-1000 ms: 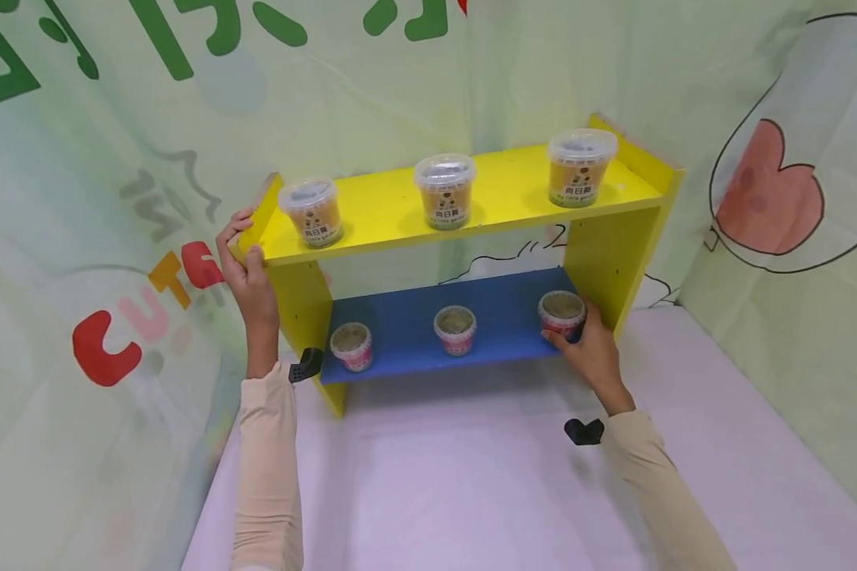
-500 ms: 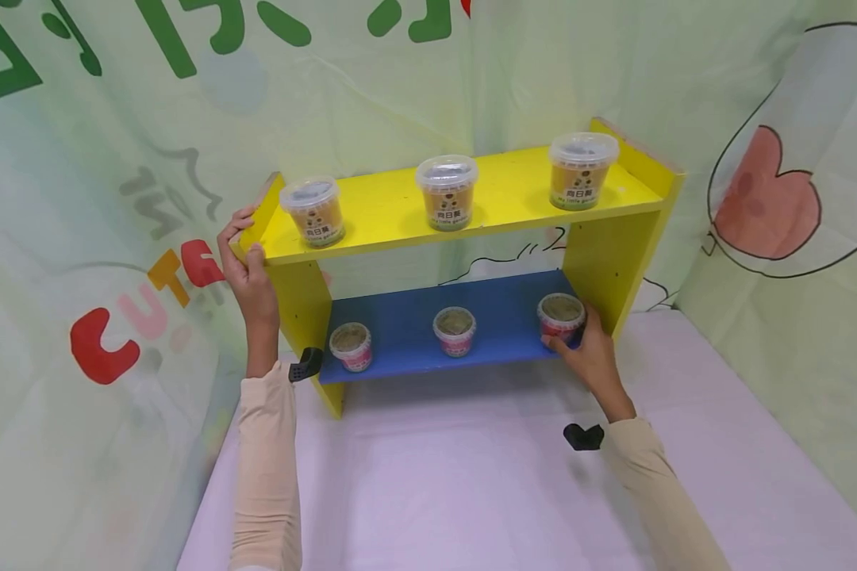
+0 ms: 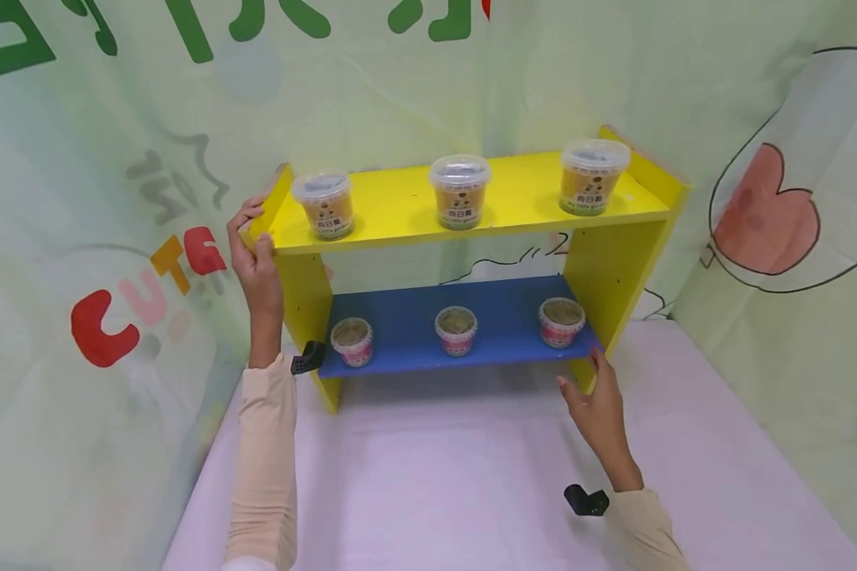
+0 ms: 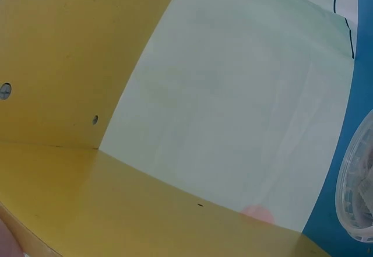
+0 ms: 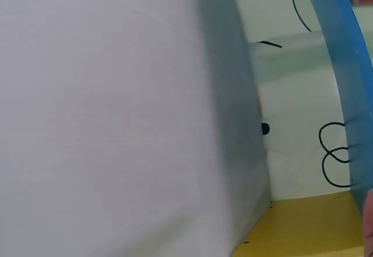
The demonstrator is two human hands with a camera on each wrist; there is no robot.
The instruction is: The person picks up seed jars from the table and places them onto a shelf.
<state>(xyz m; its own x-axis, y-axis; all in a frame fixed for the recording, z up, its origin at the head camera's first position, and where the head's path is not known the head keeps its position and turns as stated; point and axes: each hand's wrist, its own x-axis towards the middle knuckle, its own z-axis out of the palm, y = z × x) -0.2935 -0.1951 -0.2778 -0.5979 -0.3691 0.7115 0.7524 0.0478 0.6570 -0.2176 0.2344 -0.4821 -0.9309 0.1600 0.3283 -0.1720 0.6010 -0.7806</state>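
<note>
My left hand (image 3: 259, 266) grips the upper left side panel of a yellow shelf unit (image 3: 393, 230), thumb in front and fingers behind. The right hand (image 3: 603, 408), empty with fingers spread, is just below the right end of the blue lower shelf (image 3: 400, 365), a fingertip right at its front edge. Closest above it on that shelf stands a small pink-and-white tub (image 3: 561, 323). A middle tub (image 3: 456, 331) and a left tub (image 3: 352, 342) of the same kind share the blue board. In the left wrist view a clear plastic rim (image 4: 349, 193) shows at the right edge.
On the yellow top stand a left lidded cup (image 3: 324, 206), a middle lidded cup (image 3: 460, 193) and a right lidded cup (image 3: 593, 178). A pale cloth (image 3: 464, 476) covers the table. Printed curtains (image 3: 114, 444) hang close at the back and sides.
The right hand has let go of the right pink tub and drawn down and towards me, leaving the tub on the blue shelf. The left hand keeps its grip; the view shifts slightly.
</note>
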